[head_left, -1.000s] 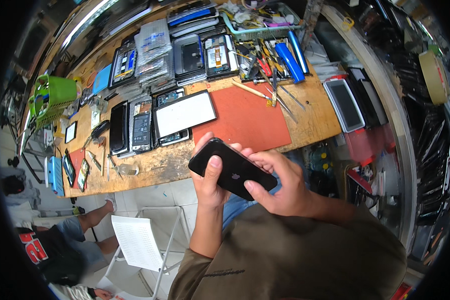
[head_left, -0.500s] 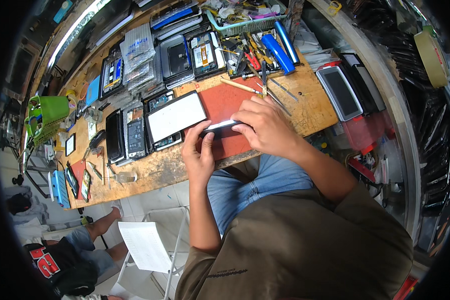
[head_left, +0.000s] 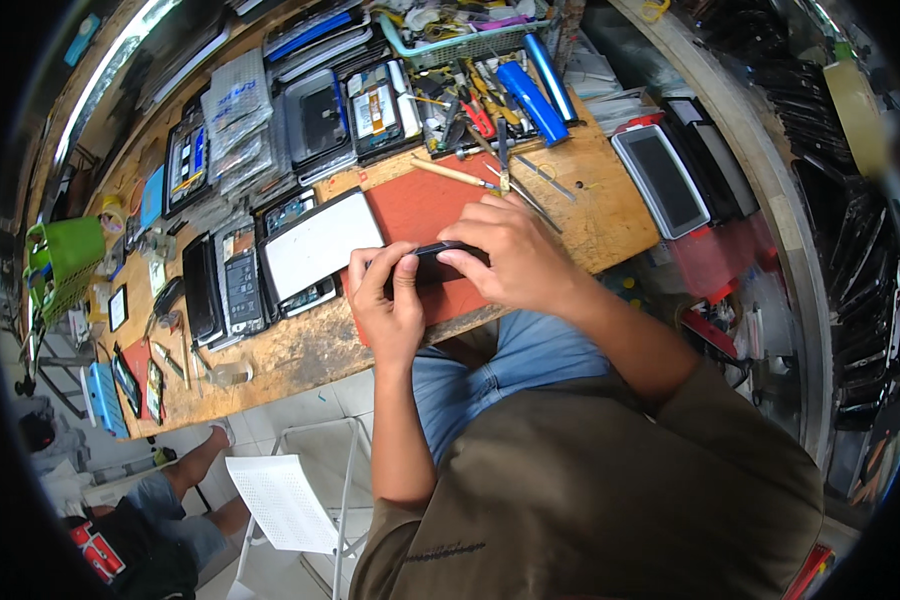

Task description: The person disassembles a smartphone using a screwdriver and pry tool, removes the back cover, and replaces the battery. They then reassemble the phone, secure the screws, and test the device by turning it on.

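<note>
Between my two hands, above the near part of a red mat [head_left: 400,200], is a slim dark phone-like device [head_left: 430,264]. It is tilted so that mostly its edge and a dark face show. My left hand [head_left: 388,300] pinches its left end between thumb and fingers. At the other end, my right hand [head_left: 520,255] grips it with the thumb below and the fingers over the top. Just left of my left hand, a white panel [head_left: 325,245] lies over an opened tablet whose inner parts stick out at the sides.
Opened devices, including one with a black battery [head_left: 241,285], lie further left. Behind the mat are a wooden-handled tool [head_left: 450,172], tweezers, pliers [head_left: 478,118] and blue cylinders [head_left: 532,105]. A green basket [head_left: 65,255] stands far left. Another person sits lower left, near a white chair [head_left: 280,500].
The device has tilted in my hands, and its bright strip no longer shows. Both hands keep their grip. The bench has shifted slightly left in view.
</note>
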{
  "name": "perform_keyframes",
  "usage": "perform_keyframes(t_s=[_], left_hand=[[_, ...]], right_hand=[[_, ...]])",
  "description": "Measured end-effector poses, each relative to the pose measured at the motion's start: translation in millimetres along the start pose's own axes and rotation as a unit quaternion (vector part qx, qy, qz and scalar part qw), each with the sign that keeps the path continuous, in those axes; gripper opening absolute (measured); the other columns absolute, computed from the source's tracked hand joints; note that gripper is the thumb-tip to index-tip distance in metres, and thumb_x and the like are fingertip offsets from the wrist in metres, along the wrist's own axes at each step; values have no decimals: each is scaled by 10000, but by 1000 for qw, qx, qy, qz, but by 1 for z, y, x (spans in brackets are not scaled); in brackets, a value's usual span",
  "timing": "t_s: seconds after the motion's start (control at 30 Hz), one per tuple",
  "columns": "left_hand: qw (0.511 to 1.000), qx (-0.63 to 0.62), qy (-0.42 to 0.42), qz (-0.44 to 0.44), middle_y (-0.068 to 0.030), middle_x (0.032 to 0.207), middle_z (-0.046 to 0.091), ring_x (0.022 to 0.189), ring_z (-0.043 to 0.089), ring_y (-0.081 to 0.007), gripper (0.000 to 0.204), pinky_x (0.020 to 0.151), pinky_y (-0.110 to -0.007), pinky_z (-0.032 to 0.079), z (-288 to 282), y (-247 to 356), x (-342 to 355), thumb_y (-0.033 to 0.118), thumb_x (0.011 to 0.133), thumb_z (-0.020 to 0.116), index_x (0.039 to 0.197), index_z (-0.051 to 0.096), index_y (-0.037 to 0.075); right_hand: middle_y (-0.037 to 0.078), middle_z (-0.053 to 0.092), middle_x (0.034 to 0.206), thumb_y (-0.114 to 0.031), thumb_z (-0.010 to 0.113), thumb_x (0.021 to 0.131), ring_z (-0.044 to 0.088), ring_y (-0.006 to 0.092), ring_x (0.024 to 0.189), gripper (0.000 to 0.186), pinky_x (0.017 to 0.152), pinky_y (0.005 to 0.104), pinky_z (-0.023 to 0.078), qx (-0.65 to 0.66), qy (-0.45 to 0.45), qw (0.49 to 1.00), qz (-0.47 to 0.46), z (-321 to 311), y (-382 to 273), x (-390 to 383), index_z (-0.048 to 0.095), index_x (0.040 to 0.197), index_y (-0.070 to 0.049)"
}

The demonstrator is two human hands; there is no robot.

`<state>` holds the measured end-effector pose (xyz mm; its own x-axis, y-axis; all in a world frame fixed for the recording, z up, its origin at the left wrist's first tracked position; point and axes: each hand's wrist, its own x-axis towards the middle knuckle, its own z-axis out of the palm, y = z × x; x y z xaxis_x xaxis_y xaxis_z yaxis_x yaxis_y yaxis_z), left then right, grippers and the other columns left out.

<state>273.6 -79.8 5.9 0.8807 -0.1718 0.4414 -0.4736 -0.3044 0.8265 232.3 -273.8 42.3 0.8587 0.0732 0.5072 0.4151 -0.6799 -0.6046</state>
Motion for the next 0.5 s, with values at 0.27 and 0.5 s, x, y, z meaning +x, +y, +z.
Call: perform_keyframes(t_s=[0.27,0.5], left_hand=[[1000,-5,7,-21,-67,871,564,841,545,-203,121,777,-332,454,5,1,1,140,992,730,1014,762,25],[1000,-6,1,-19,-68,894,547,851,541,-205,136,786,-329,452,4,-1,-1,151,1003,715,999,740,17]], right_hand=[[129,702,873,-61,766,898,687,307,811,92,736,409,529,103,-28,992,71,-40,25,-16,732,957,1],[134,712,893,-43,755,891,691,308,799,91,730,407,525,91,-82,992,40,-45,29,-7,733,963,10]])
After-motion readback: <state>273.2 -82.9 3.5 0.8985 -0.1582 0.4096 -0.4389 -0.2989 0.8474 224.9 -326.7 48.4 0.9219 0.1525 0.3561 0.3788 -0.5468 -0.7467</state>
